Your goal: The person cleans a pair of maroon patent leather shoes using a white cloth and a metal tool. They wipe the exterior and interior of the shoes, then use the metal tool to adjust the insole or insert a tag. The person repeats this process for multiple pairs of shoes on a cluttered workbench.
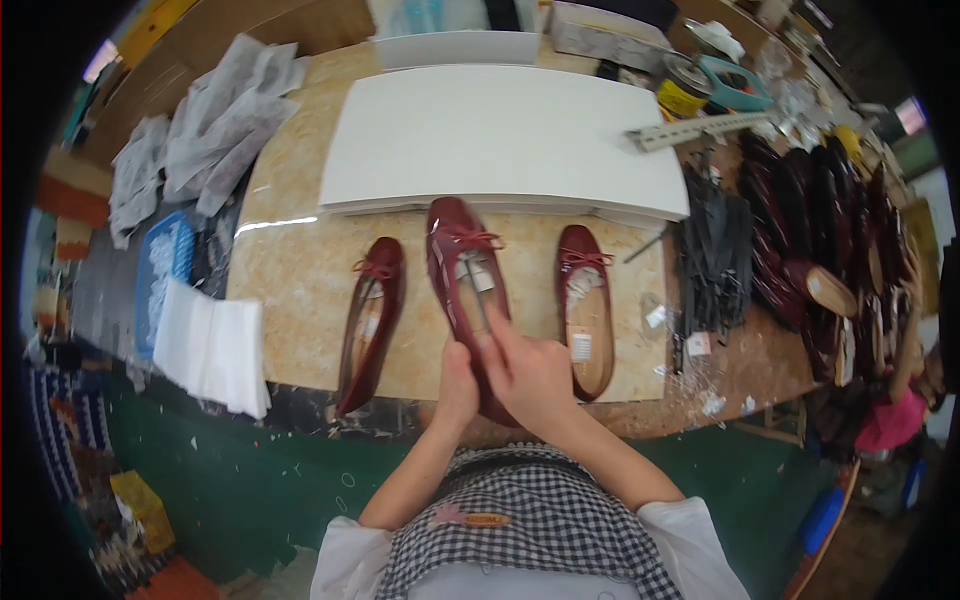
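L hand (458, 385) grips mid shoe (453, 240) by its side nr heel; R hand (537, 380) grasps it at the opening. It's btwn L shoe (387, 318) & R shoe (597, 325), bare worktop (300, 320) either side; in view, toe overlaps white board's (480, 140) edge, heel the worktop's front edge.

Place: shoe workshop. Evidence: glossy burgundy bow-fronted flat shoes (452, 222) at a marbled tan worktop (290, 290); right of the worktop, crowded glossy dark-red shoes (835, 240) and a bundle of thin black strips (712, 260); left of it, crumpled translucent white wrapping sheets (218, 120); below it, green floor (250, 470) dotted with pale scraps
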The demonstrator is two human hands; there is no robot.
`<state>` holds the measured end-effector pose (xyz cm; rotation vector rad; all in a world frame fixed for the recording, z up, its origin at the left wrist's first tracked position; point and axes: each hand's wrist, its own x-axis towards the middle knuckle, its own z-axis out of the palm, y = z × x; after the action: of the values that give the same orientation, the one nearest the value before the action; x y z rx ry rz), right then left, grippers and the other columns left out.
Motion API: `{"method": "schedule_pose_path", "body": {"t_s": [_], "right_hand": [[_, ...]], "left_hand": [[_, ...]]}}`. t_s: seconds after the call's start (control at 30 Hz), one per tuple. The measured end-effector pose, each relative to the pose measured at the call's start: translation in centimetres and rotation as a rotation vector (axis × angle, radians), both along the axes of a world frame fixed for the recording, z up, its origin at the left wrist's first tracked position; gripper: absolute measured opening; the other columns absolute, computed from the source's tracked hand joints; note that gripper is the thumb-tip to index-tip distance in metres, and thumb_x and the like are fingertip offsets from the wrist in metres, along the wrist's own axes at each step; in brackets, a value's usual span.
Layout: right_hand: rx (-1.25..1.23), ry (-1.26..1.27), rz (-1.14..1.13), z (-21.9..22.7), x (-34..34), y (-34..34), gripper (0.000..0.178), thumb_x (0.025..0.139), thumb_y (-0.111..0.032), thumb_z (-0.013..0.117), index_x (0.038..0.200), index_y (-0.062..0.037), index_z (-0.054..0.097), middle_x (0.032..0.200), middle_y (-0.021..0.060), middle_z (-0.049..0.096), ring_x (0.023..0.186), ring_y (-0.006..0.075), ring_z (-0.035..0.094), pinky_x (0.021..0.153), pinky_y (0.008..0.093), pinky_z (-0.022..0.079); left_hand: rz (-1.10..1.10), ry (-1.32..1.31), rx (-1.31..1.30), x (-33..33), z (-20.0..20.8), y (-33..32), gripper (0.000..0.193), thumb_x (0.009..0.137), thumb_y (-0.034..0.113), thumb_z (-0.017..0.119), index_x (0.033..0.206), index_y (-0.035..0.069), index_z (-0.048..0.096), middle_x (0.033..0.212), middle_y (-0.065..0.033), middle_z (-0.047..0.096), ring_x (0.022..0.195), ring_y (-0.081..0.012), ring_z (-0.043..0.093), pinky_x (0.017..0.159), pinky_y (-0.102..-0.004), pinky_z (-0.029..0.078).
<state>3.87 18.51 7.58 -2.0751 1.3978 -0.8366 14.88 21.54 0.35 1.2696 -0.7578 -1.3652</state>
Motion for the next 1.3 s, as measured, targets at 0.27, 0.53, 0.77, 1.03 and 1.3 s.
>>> {"method": "schedule_pose_path", "body": {"t_s": [0.27, 0.53, 0.77, 1.03, 1.3], "right_hand": [[0.010, 0.313, -0.614, -2.0, -20.2, -4.2, 0.017, 0.090, -0.021, 0.061, 0.090, -0.0043, 0.066, 0.081, 0.0150, 0.069, 0.071, 0.0358, 0.066, 0.063, 0.0397, 0.053], [0.060, 0.621, -0.637, -2.0, -24.3, -5.1, 0.025, 0.083, -0.030, 0.069, 0.083, -0.0059, 0.063, 0.069, 0.0134, 0.066, 0.071, 0.0339, 0.067, 0.061, 0.0443, 0.051], [0.248, 0.190, -0.599, 0.9, -23.7, -1.0, 0.028, 0.085, -0.012, 0.065, 0.112, -0.0056, 0.066, 0.056, 0.0078, 0.053, 0.049, 0.0167, 0.052, 0.051, 0.0335, 0.042], [0.628, -0.307, -0.281, 5.1, -19.1, -0.8, 0.048, 0.092, -0.012, 0.057, 0.138, -0.0017, 0.049, 0.066, 0.0064, 0.063, 0.056, 0.0115, 0.057, 0.051, 0.0281, 0.045], [0.470, -0.609, -0.072, 5.2, -16.8, 0.3, 0.020, 0.095, -0.006, 0.052, 0.103, 0.0084, 0.062, 0.092, 0.0178, 0.069, 0.086, 0.0224, 0.070, 0.070, 0.0303, 0.056]], "left_hand": [[0.138, -1.270, -0.254, 5.1, 5.8, -1.7, 0.052, 0.084, 0.010, 0.067, 0.132, -0.002, 0.050, 0.111, -0.0126, 0.065, 0.093, -0.0242, 0.063, 0.083, -0.0350, 0.050], [-0.441, -0.530, -0.107, -5.0, 1.2, -5.3, 0.057, 0.088, 0.026, 0.058, 0.132, -0.007, 0.044, 0.089, -0.0182, 0.069, 0.077, -0.0229, 0.068, 0.072, -0.0383, 0.054], [-0.432, 0.810, 0.325, -2.9, 0.9, -2.1, 0.066, 0.095, 0.048, 0.037, 0.136, -0.003, 0.042, 0.120, -0.0224, 0.060, 0.093, -0.0282, 0.066, 0.075, -0.0356, 0.057], [-0.264, 0.555, 0.158, 0.0, 2.2, -2.6, 0.075, 0.093, 0.061, 0.032, 0.130, -0.002, 0.047, 0.110, -0.0206, 0.062, 0.088, -0.0272, 0.066, 0.070, -0.0376, 0.057], [-0.171, 0.423, 0.124, 0.5, 1.5, -2.0, 0.083, 0.092, 0.069, 0.018, 0.121, 0.000, 0.054, 0.099, -0.0162, 0.065, 0.076, -0.0244, 0.066, 0.061, -0.0351, 0.055]]}}
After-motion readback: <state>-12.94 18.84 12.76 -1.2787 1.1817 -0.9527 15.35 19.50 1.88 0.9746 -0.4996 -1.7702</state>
